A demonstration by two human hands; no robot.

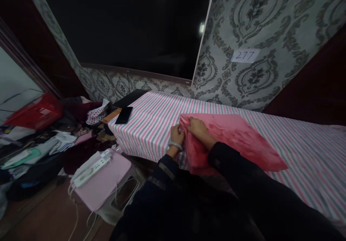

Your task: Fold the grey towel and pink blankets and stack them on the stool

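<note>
A pink-red cloth [238, 134], with darker red blotches, lies partly spread on the striped cover. Its left edge is bunched and a fold droops over the front edge of the surface. My left hand [177, 135], wearing a pale bracelet [175, 145], has its fingers curled on that left edge. Right beside it, my right hand [198, 127] bends over the top left part of the cloth with its fingers gathered on the folds. Both sets of fingertips are partly hidden by the fabric. What kind of item the cloth is, I cannot tell.
A black phone [124, 115] lies at the cover's left end. Left of me, a power strip [92, 170] rests on a pink stool [119, 169], with white cables hanging down. Beyond are heaped clothes [48, 147] and a red basket [38, 111]. A large television [129, 28] hangs behind.
</note>
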